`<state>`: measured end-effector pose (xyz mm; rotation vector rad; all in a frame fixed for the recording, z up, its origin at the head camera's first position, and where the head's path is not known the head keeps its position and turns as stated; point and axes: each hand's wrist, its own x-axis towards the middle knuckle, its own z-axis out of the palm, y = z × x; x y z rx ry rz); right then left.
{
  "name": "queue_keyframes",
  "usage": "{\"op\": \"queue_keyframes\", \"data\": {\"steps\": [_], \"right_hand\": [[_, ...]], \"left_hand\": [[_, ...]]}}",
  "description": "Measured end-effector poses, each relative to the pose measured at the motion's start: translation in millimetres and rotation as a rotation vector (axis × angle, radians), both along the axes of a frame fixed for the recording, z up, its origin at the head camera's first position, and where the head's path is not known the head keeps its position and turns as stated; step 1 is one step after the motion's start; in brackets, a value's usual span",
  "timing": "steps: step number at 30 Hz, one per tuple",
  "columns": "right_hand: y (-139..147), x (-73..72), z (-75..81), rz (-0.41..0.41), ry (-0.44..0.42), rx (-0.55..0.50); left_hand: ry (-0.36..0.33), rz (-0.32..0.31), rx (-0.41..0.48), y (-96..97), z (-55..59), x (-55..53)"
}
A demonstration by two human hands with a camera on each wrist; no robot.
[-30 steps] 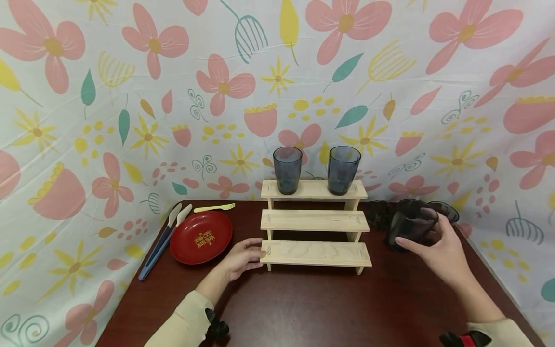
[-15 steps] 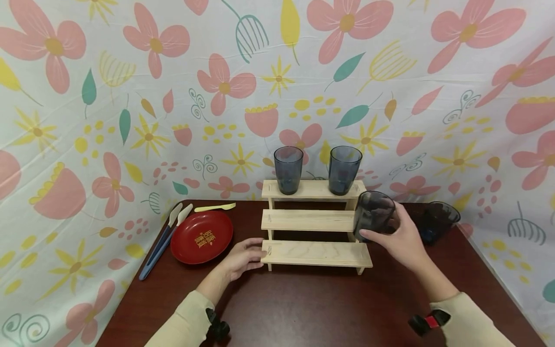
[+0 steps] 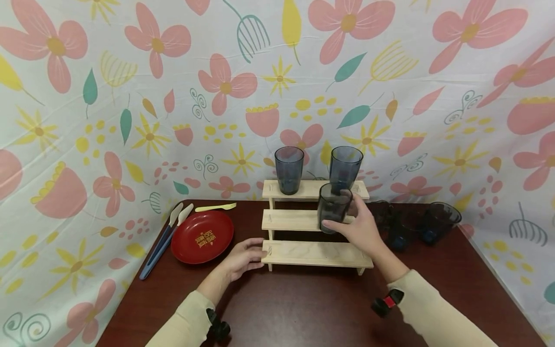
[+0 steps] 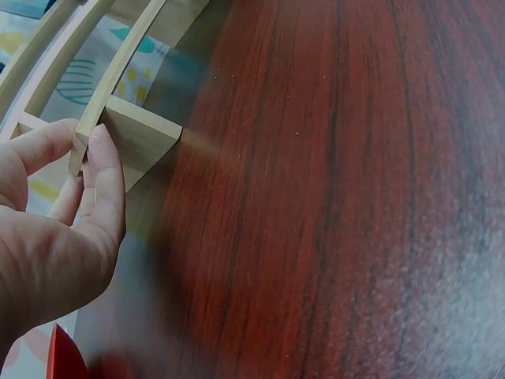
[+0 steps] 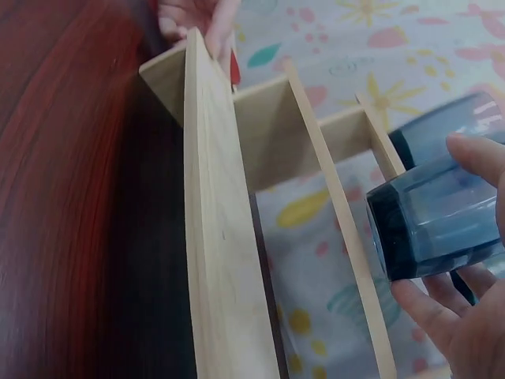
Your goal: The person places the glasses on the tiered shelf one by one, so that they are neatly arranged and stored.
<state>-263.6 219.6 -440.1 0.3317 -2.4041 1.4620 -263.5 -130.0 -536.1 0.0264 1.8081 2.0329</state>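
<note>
A three-tier wooden display stand (image 3: 316,253) is in the middle of the table. My left hand (image 3: 243,258) pinches the left end of its lowest board between thumb and fingers, as the left wrist view also shows. In my right hand (image 3: 363,227) is a dark, see-through drinking glass (image 3: 330,212), held upright by its side. The glass overlaps the right half of the middle tier; in the right wrist view its thick base (image 5: 387,233) is close to that board's edge. Two blue-grey glasses stand on the top tier, a left one (image 3: 289,176) and a right one (image 3: 346,164).
Several dark glasses, one (image 3: 439,221) at the far right, stand right of the stand. Left are a red plate (image 3: 184,243), a pale yellow fork (image 3: 215,207) and two blue-handled knives (image 3: 162,241). Floral cloth (image 3: 173,111) hangs behind and at both sides.
My right hand has brought the dark glass from the group at the right leftward to the stand's middle tier. My left hand has stayed at the lowest board's end.
</note>
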Motion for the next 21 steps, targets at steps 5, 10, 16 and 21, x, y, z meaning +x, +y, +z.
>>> {"op": "queue_keyframes", "data": {"steps": [5, 10, 16, 21], "right_hand": [[-23.6, -11.3, 0.0, 0.049, -0.034, -0.033], [-45.5, -16.6, 2.9, 0.098, -0.068, -0.062], [-68.4, -19.8, 2.8, 0.122, -0.058, -0.056], [-82.7, -23.1, -0.2, 0.134, -0.058, -0.062]], "left_hand": [[-0.007, -0.003, 0.004, 0.3, 1.8, 0.0], [-0.007, -0.003, 0.002, -0.1, 3.7, 0.4], [-0.006, -0.005, 0.004, -0.3, 3.5, 0.2], [-0.009, 0.000, -0.001, -0.8, 1.8, -0.3]]}}
